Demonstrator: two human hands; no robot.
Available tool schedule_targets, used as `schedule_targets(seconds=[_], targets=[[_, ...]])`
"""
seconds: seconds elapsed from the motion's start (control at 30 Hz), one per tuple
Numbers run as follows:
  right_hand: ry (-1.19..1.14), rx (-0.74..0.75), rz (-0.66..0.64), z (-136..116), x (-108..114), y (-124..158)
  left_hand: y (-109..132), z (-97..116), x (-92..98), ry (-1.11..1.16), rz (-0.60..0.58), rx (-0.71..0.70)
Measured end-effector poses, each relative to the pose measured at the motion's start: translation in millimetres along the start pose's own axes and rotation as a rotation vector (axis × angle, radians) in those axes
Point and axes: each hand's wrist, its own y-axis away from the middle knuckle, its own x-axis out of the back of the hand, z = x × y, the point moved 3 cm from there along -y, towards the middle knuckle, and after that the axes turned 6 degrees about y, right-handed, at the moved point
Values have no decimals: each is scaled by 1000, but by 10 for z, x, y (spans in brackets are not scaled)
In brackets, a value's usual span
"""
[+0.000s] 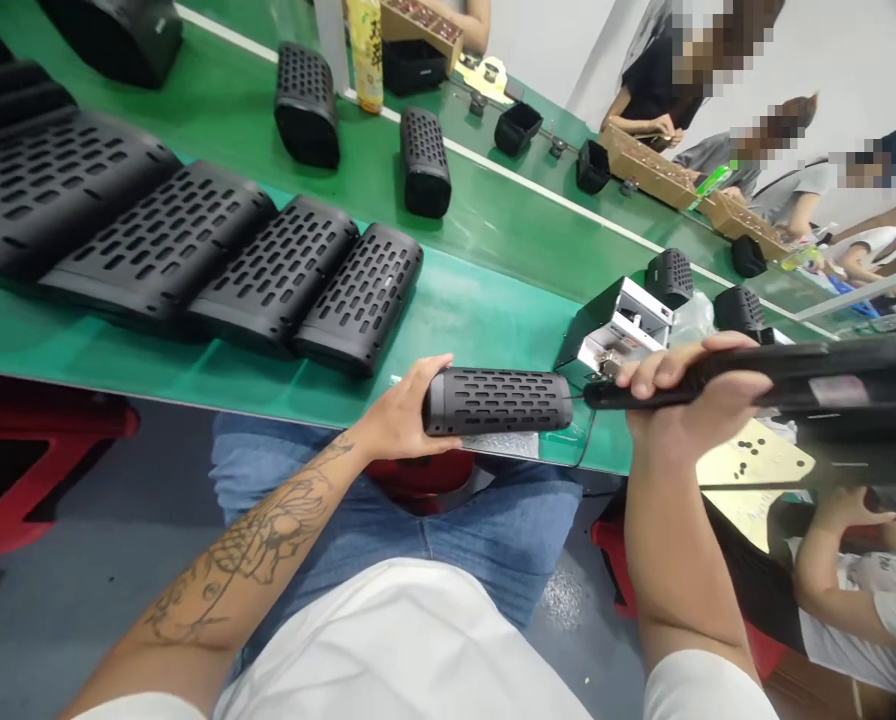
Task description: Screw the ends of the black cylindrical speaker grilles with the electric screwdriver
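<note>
Black perforated cylindrical speaker shell [497, 400], lying level at lower centre of the frame, just over the near edge of the green conveyor table [493, 290]. Clamped at its left end by the left hand [403, 415], thumb on top, fingers curled underneath. Met at its right end by the nose of a long black powered driver [793, 375], gripped tight in the right hand [688, 395], fingers folded over the barrel.

Looks like a fastening step on the shell's right end cap, judging by the tool lined up along the shell's axis. Calls next for a steady left grip against twisting, and a tool tip kept square to the end face.

Hard to make out: the tip itself, lost in the narrow dark gap between tool and shell, so contact or a small gap impossible to tell. No screw visible. End face of the shell turned away. Rear of the driver blurred and cut off at the right edge. Row of flat black slotted housings [193, 240] cropped at upper left. Small white and black box unit [624, 325] partly hidden behind the right hand's knuckles. Co-worker's arm [830, 560] at lower right, apart from the work.
</note>
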Motion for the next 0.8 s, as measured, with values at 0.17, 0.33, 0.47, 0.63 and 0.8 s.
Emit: schedule_targets(seconds=[0.17, 0.33, 0.47, 0.63, 0.8], targets=[[-253, 21, -358, -284, -878, 528, -15, 46, -21, 12, 3, 77], [-252, -43, -459, -182, -1312, 653, -16, 77, -45, 17, 12, 73], [-303, -70, -496, -118, -1410, 660, -19, 72, -72, 7, 28, 77], [-256, -119, -529, -96, -1440, 689, -42, 64, -94, 7, 31, 50], [-207, -167, -518, -64, -1467, 696, -53, 40, -113, 6, 20, 36]])
